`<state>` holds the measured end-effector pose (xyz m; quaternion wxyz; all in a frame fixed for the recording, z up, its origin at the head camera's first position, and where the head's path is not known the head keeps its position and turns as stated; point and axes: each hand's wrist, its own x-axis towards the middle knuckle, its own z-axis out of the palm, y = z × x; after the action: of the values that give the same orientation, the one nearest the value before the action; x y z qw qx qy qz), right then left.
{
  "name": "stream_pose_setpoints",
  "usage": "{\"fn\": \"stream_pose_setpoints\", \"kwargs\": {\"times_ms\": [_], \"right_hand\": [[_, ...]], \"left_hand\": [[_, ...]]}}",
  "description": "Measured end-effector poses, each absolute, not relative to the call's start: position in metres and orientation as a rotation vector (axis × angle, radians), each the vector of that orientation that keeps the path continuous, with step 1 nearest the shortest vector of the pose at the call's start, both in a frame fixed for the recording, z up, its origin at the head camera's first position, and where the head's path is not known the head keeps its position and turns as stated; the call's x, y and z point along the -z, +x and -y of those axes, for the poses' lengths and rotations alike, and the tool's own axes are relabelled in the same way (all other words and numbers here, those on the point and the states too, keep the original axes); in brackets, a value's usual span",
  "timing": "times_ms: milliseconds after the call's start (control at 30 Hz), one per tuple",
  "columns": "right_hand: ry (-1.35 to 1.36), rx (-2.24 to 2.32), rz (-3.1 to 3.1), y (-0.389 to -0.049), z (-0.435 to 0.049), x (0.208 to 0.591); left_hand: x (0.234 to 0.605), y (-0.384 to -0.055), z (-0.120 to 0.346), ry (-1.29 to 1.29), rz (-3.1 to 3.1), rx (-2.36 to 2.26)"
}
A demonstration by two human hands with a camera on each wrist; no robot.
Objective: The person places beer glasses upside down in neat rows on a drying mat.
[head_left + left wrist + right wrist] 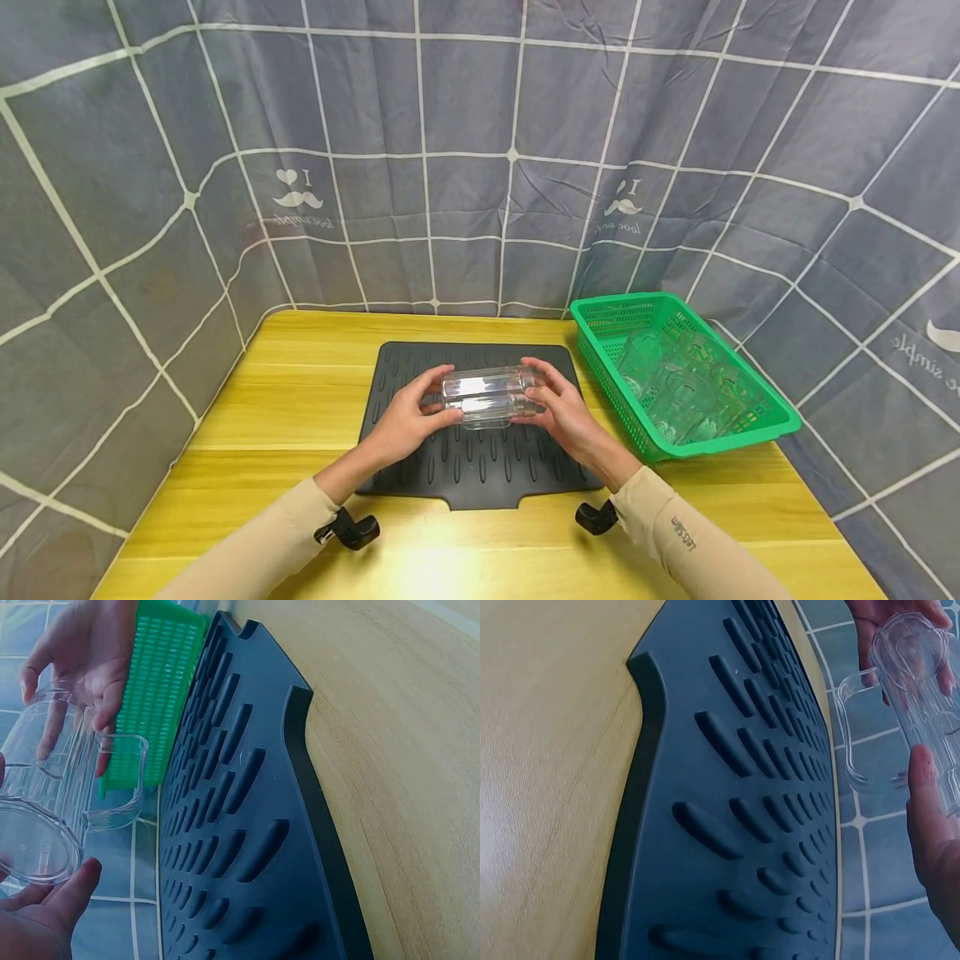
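A clear glass mug with ribbed sides lies sideways between both hands, held above the dark drying mat. My left hand grips one end, thumb in front and fingers behind. At the other end my right hand holds it the same way, fingers spread round the glass. The left wrist view shows the mug's handle pointing toward the mat, with the round end of the mug near the left fingers. In the right wrist view the handle also hangs free of both hands.
At the right stands a green plastic basket with several clear glass mugs lying in it. The mat lies on a yellow wooden table. A grey checked curtain hangs behind and along both sides.
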<state>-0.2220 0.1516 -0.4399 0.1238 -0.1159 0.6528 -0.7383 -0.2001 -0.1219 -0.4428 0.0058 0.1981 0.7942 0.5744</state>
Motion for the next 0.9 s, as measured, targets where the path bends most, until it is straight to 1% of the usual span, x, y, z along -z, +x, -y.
{"fn": "stream_pose_setpoints", "kwargs": {"times_ms": [200,900], "right_hand": [[-0.356,2.116,-1.907,-0.224,-0.153,0.439],[-0.426,1.971,-1.948,-0.229,-0.158,0.429]], "left_hand": [[0.451,-0.207,0.126,0.637,-2.456,-1.837],[0.445,-0.211,0.137,0.714,-2.478,-1.848]]}}
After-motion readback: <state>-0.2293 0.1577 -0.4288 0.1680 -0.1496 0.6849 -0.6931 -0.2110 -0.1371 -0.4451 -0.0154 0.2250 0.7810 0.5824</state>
